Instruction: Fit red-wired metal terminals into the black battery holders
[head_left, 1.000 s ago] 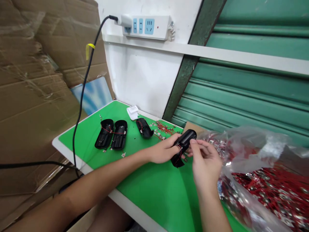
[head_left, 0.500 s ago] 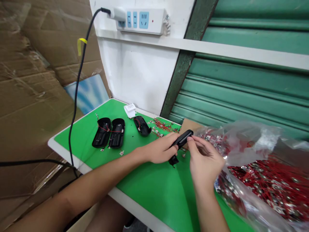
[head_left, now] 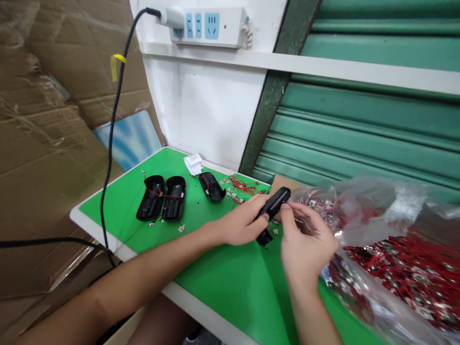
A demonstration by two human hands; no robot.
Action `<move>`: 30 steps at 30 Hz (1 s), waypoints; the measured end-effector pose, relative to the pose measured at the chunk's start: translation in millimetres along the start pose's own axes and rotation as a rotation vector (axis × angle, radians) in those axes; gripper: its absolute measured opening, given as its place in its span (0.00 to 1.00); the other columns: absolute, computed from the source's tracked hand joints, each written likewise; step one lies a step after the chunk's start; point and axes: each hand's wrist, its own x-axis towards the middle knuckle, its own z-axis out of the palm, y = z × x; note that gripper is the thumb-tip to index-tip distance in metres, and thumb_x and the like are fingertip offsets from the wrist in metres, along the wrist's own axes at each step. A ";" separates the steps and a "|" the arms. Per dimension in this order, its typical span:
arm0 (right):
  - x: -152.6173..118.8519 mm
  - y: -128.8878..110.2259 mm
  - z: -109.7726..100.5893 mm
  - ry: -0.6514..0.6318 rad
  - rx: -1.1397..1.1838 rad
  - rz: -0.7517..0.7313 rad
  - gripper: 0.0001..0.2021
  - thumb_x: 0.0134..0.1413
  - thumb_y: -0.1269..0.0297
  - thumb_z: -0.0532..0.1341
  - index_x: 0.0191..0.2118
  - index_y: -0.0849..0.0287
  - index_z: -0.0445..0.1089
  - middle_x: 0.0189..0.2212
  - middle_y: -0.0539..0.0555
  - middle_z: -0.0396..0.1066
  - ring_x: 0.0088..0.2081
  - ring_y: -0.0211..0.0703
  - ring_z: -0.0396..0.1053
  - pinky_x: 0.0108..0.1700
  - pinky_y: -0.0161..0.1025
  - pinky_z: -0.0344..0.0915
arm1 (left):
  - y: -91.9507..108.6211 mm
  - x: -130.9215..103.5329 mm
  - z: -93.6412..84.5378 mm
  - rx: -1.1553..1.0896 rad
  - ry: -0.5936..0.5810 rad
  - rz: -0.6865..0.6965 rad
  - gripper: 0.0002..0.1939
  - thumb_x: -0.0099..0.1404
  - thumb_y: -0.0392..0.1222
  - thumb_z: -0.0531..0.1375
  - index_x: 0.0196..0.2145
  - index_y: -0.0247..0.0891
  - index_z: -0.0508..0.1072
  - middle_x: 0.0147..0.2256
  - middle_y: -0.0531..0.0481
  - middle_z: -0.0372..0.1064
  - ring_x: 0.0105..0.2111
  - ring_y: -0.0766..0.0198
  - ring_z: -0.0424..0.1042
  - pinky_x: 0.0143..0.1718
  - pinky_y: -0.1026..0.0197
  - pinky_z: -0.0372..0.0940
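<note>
My left hand is wrapped round a black plastic casing, which it holds tilted above the green tabletop. At the casing's far right end, my right hand has thumb and forefinger pinched together against its edge. Whatever lies between those fingertips is too small or too hidden to name. Two open black casings with red wires lie side by side to the left. Another black casing rests farther back, with a red wire across it. Thin red wires with small metal contacts are scattered just behind my left hand.
A clear plastic bag full of red wires and metal parts takes up the right side. Folded white paper lies at the back. A black cable hangs from a power strip. Cardboard stands at the left.
My hands and the held casing have shifted very slightly to the right, and the casing has turned a little. Both hands keep their grip, and the view has moved slightly.
</note>
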 end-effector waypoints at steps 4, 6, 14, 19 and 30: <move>-5.6 0.6 -0.6 -0.080 -0.064 -0.152 0.11 0.59 0.57 0.68 0.39 0.59 0.79 0.34 0.55 0.81 0.35 0.43 0.78 0.42 0.40 0.75 | -2.2 2.8 1.0 -0.143 0.083 -0.101 0.25 0.72 0.41 0.50 0.65 0.32 0.61 0.58 0.37 0.68 0.54 0.55 0.70 0.60 0.52 0.67; -4.5 1.4 -2.4 -0.135 -0.121 -0.244 0.10 0.62 0.57 0.66 0.40 0.59 0.79 0.35 0.55 0.81 0.35 0.43 0.79 0.42 0.39 0.75 | -3.7 3.7 -1.1 -0.167 0.127 -0.132 0.28 0.71 0.40 0.51 0.67 0.33 0.59 0.59 0.39 0.69 0.53 0.56 0.71 0.59 0.54 0.67; 4.1 -0.6 -8.8 -0.340 -0.312 -0.562 0.08 0.66 0.63 0.63 0.41 0.55 0.81 0.36 0.54 0.81 0.35 0.42 0.78 0.41 0.39 0.75 | -8.4 1.8 -8.6 -0.024 0.200 -0.046 0.26 0.68 0.40 0.55 0.63 0.33 0.68 0.60 0.40 0.72 0.59 0.53 0.72 0.64 0.53 0.64; 4.1 3.6 -9.0 -0.348 -0.300 -0.556 0.08 0.65 0.65 0.64 0.45 0.54 0.80 0.37 0.53 0.81 0.37 0.42 0.79 0.42 0.39 0.76 | -8.0 1.9 -7.3 -0.027 0.196 -0.053 0.26 0.68 0.41 0.54 0.62 0.32 0.70 0.61 0.39 0.72 0.60 0.52 0.72 0.65 0.53 0.64; 5.2 8.7 -9.6 -0.320 -0.245 -0.595 0.26 0.65 0.67 0.65 0.64 0.54 0.60 0.39 0.51 0.81 0.42 0.44 0.83 0.46 0.42 0.78 | -4.2 2.1 -8.6 -0.030 0.139 -0.047 0.22 0.70 0.43 0.53 0.57 0.34 0.74 0.56 0.40 0.75 0.56 0.52 0.72 0.61 0.52 0.64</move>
